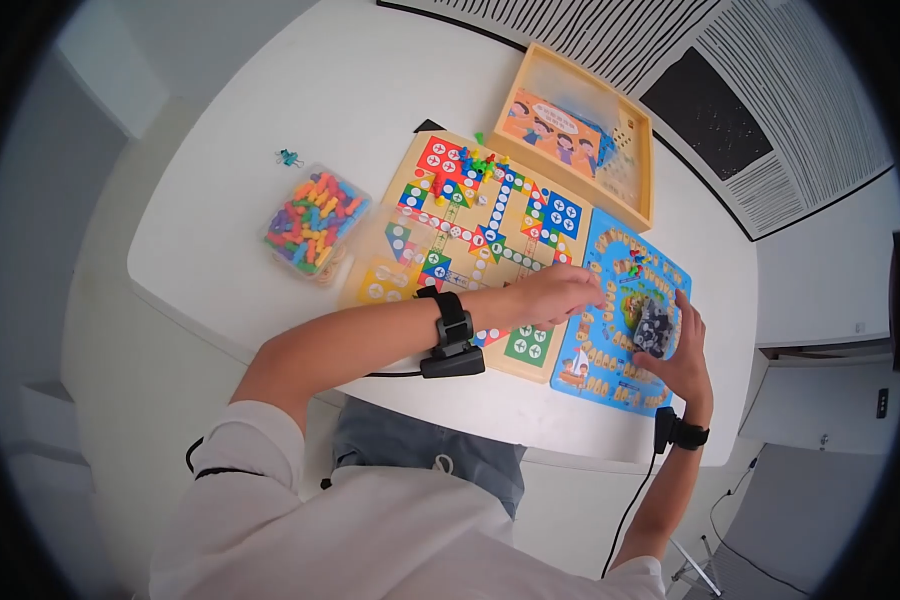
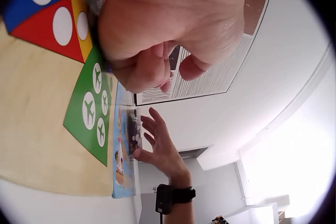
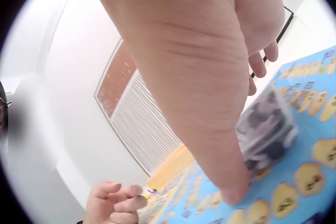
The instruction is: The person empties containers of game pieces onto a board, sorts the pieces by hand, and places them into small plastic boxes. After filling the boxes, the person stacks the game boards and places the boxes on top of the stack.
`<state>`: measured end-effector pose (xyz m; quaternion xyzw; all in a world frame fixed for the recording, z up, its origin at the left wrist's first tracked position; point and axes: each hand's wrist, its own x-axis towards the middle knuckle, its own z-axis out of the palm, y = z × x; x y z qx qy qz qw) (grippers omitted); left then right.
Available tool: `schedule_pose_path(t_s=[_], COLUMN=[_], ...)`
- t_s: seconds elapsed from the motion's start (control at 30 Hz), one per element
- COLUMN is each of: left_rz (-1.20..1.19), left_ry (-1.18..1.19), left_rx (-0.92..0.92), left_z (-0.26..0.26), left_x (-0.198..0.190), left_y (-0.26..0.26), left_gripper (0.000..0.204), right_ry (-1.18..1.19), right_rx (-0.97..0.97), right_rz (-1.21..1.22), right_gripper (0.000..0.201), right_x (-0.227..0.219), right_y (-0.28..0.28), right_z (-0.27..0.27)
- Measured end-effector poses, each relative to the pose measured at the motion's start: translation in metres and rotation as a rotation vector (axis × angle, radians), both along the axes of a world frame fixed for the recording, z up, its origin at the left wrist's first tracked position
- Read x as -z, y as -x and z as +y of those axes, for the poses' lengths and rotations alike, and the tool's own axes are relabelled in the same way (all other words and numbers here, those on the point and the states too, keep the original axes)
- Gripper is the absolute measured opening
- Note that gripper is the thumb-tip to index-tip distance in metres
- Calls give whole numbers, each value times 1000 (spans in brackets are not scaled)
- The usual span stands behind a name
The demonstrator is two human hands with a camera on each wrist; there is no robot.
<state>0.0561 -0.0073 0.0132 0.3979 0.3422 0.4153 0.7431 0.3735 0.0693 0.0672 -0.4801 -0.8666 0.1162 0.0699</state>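
Note:
My left hand [image 1: 560,295] is over the right part of a wooden game board [image 1: 530,372], fingers curled; nothing shows in them. Up close in the left wrist view, the left hand [image 2: 173,19] is above the board's green corner [image 2: 89,108]. A clear box [image 1: 654,328] of dark and white pieces stands on a blue game sheet [image 1: 610,385]. Thumb on one side and fingers on the other, my right hand [image 1: 682,355] grips this box. The right wrist view has the right hand [image 3: 199,66] beside the clear box [image 3: 266,129], its contents blurred.
Left of the board is a clear box of colourful pieces [image 1: 315,222], with a small teal item [image 1: 289,158] behind it. Coloured pieces [image 1: 483,166] cluster on the board's upper part. Behind stands a wooden tray [image 1: 650,190] holding an orange picture card [image 1: 550,130].

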Motion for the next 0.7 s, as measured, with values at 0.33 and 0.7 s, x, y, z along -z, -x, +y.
schedule_pose_path(t_s=[0.33,0.7], left_rz=[-83,388], left_ry=[-171,-71], left_rx=[-178,-589], left_z=[-88,-184], left_x=[-151,-109], left_y=[56,74], left_gripper=[17,13], right_ry=[629,-272], right_rx=[-678,-905], right_rz=[496,581], right_gripper=[58,23], right_x=[-57,19], right_y=[218,297], right_z=[-44,-54])
